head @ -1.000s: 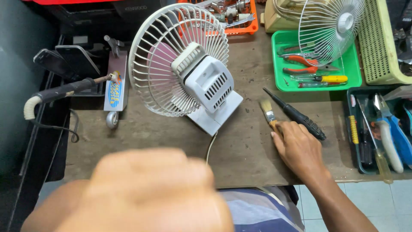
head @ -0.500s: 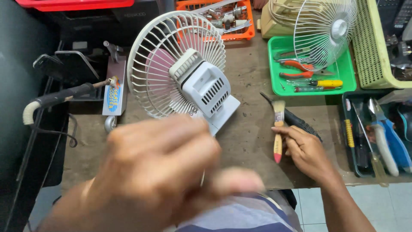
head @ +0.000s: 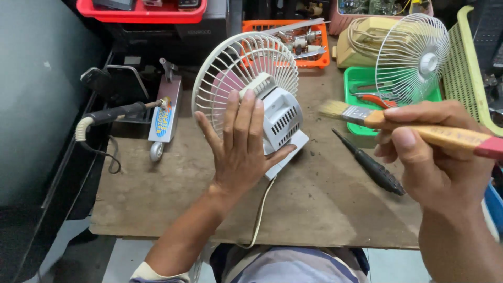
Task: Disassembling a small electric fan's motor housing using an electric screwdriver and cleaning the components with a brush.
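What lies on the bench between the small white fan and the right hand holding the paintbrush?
In the head view, a black-handled screwdriver lies on bare, dusty wooden bench between the fan and the right hand; the paintbrush bristles hang above it.

Left hand (head: 242,152) flat against small white fan (head: 262,99), right hand (head: 427,152) around paintbrush (head: 414,128).

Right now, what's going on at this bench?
A person is working on a small white desk fan that stands on a worn wooden bench. The left hand lies flat against the rear grille and motor housing, steadying it. The right hand holds a paintbrush by its wooden handle, bristles raised and pointing toward the fan without touching it. A black screwdriver lies on the bench between them, and the detached front grille leans by a green tray.
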